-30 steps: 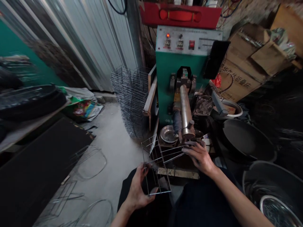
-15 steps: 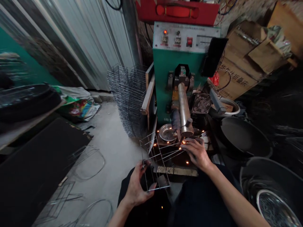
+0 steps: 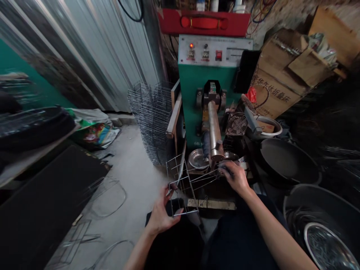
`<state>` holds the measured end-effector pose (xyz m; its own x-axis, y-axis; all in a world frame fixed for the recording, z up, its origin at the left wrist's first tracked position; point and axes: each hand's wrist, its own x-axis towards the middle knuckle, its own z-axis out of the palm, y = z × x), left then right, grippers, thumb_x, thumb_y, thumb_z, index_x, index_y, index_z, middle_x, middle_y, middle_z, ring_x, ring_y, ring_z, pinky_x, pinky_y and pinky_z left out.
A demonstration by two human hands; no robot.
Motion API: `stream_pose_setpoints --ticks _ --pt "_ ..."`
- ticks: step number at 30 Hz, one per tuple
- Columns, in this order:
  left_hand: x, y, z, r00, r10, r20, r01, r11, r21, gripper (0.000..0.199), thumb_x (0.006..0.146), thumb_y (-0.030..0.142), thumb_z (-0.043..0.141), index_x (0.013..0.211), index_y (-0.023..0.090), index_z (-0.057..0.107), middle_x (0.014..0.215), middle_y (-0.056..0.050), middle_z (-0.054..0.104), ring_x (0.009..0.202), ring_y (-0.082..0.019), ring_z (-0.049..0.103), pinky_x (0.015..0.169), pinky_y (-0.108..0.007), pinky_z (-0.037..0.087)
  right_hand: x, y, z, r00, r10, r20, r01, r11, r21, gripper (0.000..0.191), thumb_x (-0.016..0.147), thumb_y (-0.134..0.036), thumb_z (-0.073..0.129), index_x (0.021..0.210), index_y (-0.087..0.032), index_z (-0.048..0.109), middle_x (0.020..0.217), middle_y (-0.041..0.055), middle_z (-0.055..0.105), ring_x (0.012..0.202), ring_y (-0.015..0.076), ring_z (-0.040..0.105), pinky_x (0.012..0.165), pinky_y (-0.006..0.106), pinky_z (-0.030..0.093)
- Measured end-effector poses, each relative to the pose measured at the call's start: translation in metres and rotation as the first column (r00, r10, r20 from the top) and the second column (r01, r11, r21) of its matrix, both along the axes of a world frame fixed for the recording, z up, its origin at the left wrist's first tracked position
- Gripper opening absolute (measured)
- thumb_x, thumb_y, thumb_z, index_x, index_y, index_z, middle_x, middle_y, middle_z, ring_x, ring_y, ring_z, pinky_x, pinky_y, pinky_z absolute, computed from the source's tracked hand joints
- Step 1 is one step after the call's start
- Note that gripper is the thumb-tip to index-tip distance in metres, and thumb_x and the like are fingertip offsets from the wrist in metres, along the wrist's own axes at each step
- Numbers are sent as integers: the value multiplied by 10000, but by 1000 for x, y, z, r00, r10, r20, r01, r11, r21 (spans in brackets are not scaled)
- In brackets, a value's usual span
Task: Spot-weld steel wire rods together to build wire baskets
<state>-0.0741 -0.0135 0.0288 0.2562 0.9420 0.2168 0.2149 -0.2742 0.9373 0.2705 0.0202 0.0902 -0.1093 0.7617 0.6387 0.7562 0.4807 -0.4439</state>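
Two bare hands are seen on a rectangular steel-wire frame [image 3: 181,179], held before a green spot-welding machine [image 3: 208,78]. The half-open left hand [image 3: 161,216] grips its lower corner; the curled right hand [image 3: 235,178] presses its wires near the steel electrode arm [image 3: 214,129], where steadiness should be kept.

left hand [image 3: 161,216]: fingers spread, low | right hand [image 3: 235,178]: fingers curled downward, forward
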Motion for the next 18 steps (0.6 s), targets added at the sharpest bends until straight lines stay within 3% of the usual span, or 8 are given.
stream_pose_setpoints --ticks 14,18 --pt "-2 13 4 1000 0 18 -1 999 48 769 714 273 796 1398 189 454 1319 -152 578 1299 -351 595 1177 -585 460 -1 10 -4 1000 8 -3 -8 999 -34 173 1014 -360 620 965 -245 739 933 53 788 888 236 743 833 375 535" --pt "-5 12 3 1000 -10 -18 11 999 41 918 693 352 840 1483 204 396 1446 -182 549 1399 -399 530 1220 -636 373 6 1 4 1000 7 7 -6 998 -55 159 1006 -359 623 1017 -248 735 1003 57 794 935 243 749 884 387 552"
